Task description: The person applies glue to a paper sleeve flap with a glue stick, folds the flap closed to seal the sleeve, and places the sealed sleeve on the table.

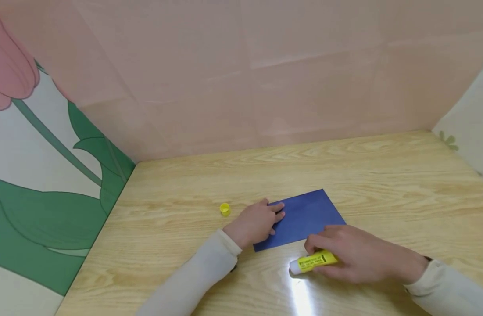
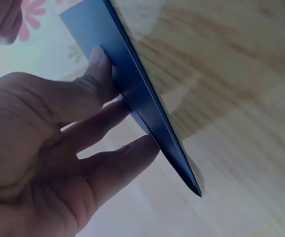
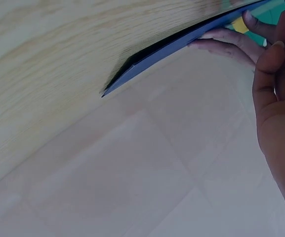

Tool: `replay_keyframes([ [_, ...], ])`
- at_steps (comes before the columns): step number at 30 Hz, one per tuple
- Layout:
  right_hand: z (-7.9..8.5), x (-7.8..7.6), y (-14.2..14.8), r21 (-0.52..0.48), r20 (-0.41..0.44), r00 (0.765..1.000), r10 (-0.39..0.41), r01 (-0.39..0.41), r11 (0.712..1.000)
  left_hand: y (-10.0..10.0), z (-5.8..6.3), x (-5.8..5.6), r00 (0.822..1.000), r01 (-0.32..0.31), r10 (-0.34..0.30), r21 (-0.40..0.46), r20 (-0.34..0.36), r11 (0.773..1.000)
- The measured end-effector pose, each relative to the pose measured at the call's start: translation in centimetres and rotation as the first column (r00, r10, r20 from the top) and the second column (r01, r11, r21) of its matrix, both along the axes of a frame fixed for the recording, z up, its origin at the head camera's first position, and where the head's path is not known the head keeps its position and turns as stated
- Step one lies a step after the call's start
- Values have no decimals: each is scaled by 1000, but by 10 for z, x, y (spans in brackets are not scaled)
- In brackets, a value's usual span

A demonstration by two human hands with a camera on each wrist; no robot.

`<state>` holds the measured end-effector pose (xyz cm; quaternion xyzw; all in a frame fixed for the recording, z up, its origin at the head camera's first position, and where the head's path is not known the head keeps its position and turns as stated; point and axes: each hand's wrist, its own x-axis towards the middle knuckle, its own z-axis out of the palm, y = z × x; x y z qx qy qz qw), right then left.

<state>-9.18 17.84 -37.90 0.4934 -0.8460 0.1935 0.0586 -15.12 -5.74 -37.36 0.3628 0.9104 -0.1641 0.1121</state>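
Note:
A dark blue sheet of paper (image 1: pixel 304 217) lies flat on the wooden table. My left hand (image 1: pixel 257 221) rests on its left end with the fingers spread; in the left wrist view the thumb and fingers (image 2: pixel 107 113) touch the dark paper (image 2: pixel 127 74). My right hand (image 1: pixel 355 254) grips a yellow glue stick (image 1: pixel 316 261) just in front of the paper's near edge. Its white end points left, low over the table. The right wrist view catches the right hand (image 3: pixel 280 94) at its right side, with the glue stick mostly out of sight.
A small yellow cap (image 1: pixel 225 209) stands on the table (image 1: pixel 178 184) to the left of my left hand. Behind the table hangs a pinkish cloth (image 1: pixel 241 79). A panel with a tulip print (image 1: pixel 48 175) borders the left side, and a pale one (image 1: pixel 470 118) the right.

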Motion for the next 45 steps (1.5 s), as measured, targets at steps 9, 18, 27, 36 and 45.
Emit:
replay_keyframes([
  [9, 0, 0, 1, 2, -11, 1000, 0, 0, 1000, -7, 1, -3, 998, 30, -38, 153, 49, 988],
  [18, 0, 0, 1, 16, 10, 1000, -3, 3, 1000, 9, 3, -1, 1000, 4, -4, 13, -14, 1000],
  [27, 1, 1, 1, 25, 26, 1000, -5, 5, 1000, 22, 9, -6, 998, -60, 58, -96, -27, 994],
  [36, 2, 0, -2, 20, 9, 1000, 7, -7, 1000, 15, 6, -4, 991, 13, -10, 24, -131, 1000],
  [45, 0, 1, -1, 9, 23, 1000, 6, -6, 1000, 8, -2, 0, 978, 82, -53, 135, -201, 987],
])
